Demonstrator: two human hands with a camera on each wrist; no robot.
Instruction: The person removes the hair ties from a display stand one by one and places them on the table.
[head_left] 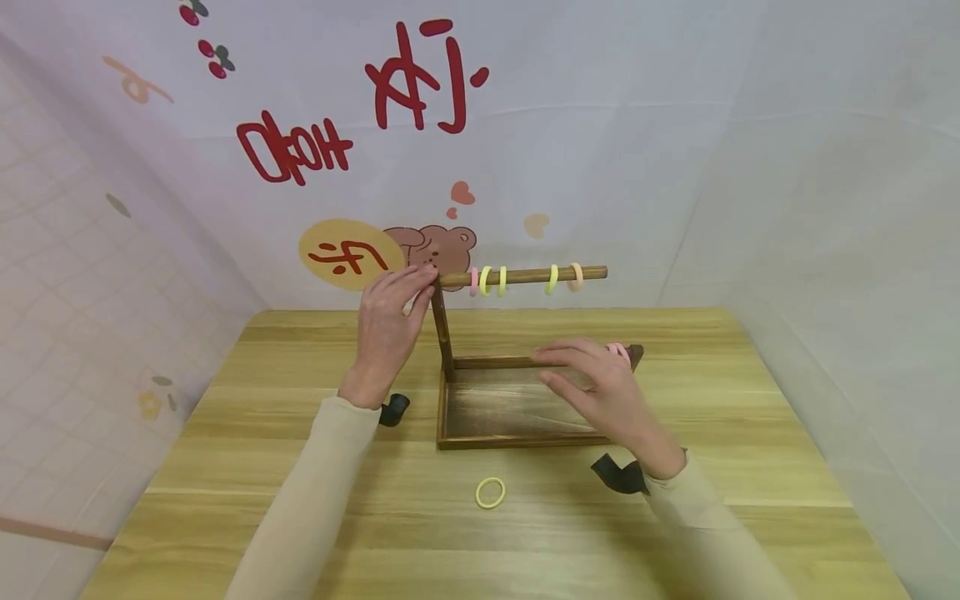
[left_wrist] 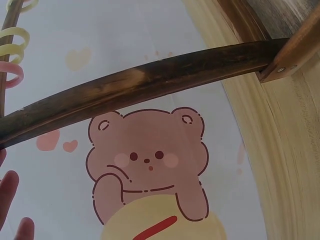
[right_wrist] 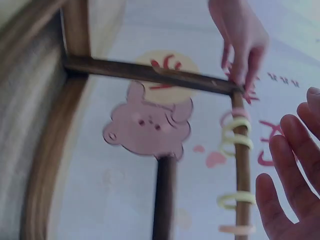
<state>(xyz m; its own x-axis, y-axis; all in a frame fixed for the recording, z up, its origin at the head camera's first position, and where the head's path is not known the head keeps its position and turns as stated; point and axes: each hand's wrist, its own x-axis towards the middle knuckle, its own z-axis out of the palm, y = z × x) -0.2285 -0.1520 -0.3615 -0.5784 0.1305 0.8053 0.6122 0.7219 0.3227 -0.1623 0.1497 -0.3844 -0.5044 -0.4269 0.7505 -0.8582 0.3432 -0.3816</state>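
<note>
A wooden stand [head_left: 445,333] has a tall post at its left end and a rod [head_left: 525,276] running right from the top. Several rings hang on the rod: a pink ring [head_left: 474,282] near the post, yellow rings [head_left: 502,282] and a peach ring [head_left: 576,277] toward the free end. My left hand [head_left: 390,325] grips the stand's top corner, thumb and fingertips around it in the right wrist view. My right hand [head_left: 600,387] hovers over the tray base with its fingers apart, holding nothing. Beyond it, pink rings [head_left: 619,350] show beside a dark wooden end [head_left: 636,354].
A yellow ring [head_left: 491,492] lies flat on the wooden table [head_left: 420,542] in front of the stand. The stand's tray base [head_left: 517,400] has a low rim. A printed cloth [head_left: 600,150] hangs behind the table. Dark straps [head_left: 621,475] hang at both wrists.
</note>
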